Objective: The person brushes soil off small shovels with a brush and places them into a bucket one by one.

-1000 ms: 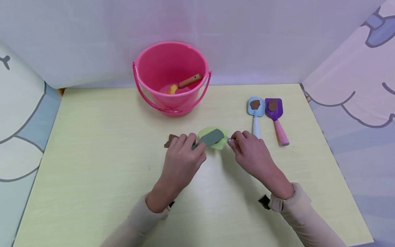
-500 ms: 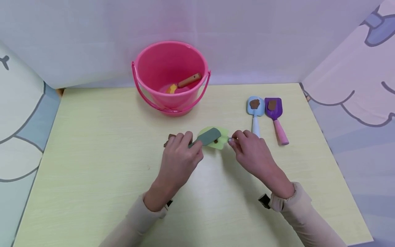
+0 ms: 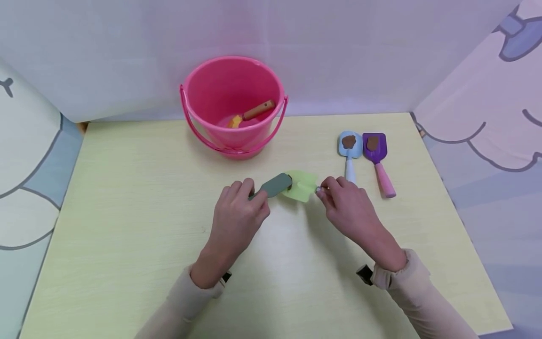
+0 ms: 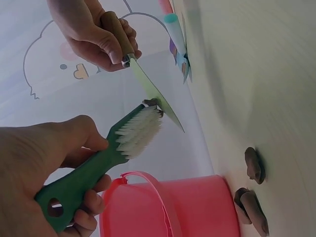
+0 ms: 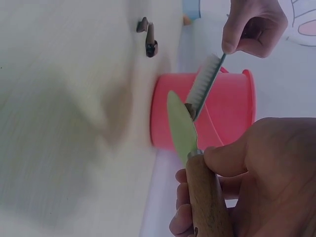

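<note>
My left hand [image 3: 236, 212] grips the green handle of a brush [image 4: 94, 168], thumb along its side. The white bristles [image 4: 139, 132] face the light green blade of a small trowel [image 3: 305, 187]. My right hand [image 3: 349, 205] holds this trowel by its wooden handle [image 5: 205, 197], blade pointing left and raised over the table. A small brown lump [image 5: 190, 111] sits at the brush's front end, against the blade near its pointed tip. Below, several brown pieces [image 4: 249, 207] lie on the table; my left hand hides them in the head view.
Behind the hands stands a pink bucket [image 3: 237, 143] with its handle down in front; inside lies a wooden-handled tool [image 3: 259, 110] with a yellow head. To the right, a light blue toy shovel [image 3: 349, 151] and a purple one with a pink handle [image 3: 378, 160] each bear a brown lump.
My left hand has drawn the brush leftward along the trowel blade, toward its tip, with the brown lump. The right hand has shifted slightly right and still holds the trowel.
</note>
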`<act>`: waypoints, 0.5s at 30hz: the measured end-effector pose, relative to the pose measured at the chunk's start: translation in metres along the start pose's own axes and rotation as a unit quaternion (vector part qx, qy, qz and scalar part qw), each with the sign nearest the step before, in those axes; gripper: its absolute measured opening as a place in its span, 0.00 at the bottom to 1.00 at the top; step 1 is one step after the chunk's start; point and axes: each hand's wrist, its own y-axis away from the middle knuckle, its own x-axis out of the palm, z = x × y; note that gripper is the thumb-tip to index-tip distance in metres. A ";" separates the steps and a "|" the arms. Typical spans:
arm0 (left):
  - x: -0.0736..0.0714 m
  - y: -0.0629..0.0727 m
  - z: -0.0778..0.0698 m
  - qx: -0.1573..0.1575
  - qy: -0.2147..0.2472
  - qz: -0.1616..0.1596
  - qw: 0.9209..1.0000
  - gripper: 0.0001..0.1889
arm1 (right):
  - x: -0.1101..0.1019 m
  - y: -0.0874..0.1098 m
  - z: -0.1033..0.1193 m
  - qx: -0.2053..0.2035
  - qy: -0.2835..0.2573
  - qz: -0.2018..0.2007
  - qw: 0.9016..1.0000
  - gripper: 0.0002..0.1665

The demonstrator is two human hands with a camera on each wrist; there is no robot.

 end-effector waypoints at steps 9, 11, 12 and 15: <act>-0.005 -0.002 0.000 -0.011 0.007 -0.048 0.999 0.05 | -0.001 0.002 0.001 0.005 0.001 0.000 1.000 0.12; -0.006 -0.003 -0.001 -0.013 0.013 -0.047 0.999 0.05 | -0.001 0.002 0.001 0.005 0.000 0.000 1.000 0.12; -0.007 -0.003 -0.001 -0.013 0.016 -0.043 0.999 0.05 | -0.001 0.002 0.001 0.005 0.000 0.000 1.000 0.12; -0.008 -0.003 -0.002 -0.016 0.022 -0.027 0.999 0.05 | 0.000 0.002 0.001 0.003 -0.001 -0.001 1.000 0.12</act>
